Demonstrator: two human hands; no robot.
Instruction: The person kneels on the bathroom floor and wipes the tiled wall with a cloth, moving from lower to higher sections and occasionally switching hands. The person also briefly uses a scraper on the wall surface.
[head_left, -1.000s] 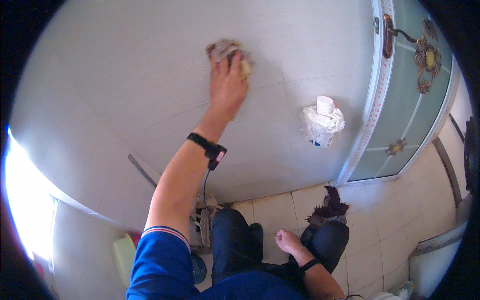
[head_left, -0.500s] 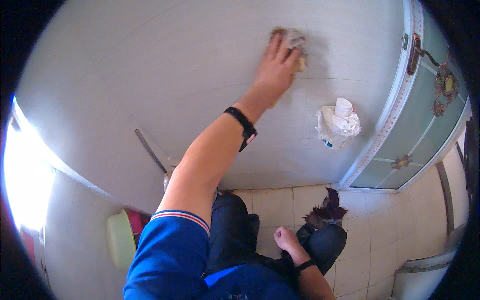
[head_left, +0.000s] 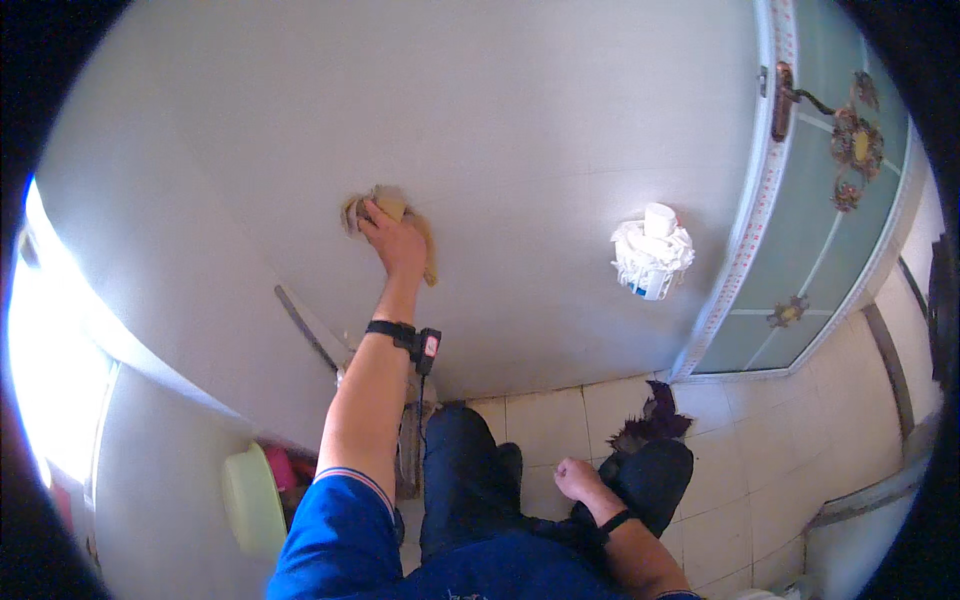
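Note:
My left hand (head_left: 402, 247) is up against the pale wall (head_left: 520, 130), its fingers pressing a yellowish-brown cloth (head_left: 430, 268) to the surface. Part of the cloth bunches beyond the fingertips and a tail hangs beside the wrist. A black strap with a small device sits on that wrist. Lower down, my right hand (head_left: 576, 479) rests by my right knee (head_left: 650, 490), its fingers curled in a loose fist with no object showing in it.
On the wall hangs a white holder (head_left: 652, 262) with crumpled white material and a white cylinder on top. To the right is a frosted glass door (head_left: 850, 200) with a bronze handle. A dark ragged cloth (head_left: 652, 420) lies on the floor tiles. At left stand a green basin (head_left: 250, 500) and a rod (head_left: 305, 325).
My left hand has swept the cloth left and down across the wall. My right hand has stayed by the knee. The view has shifted slightly.

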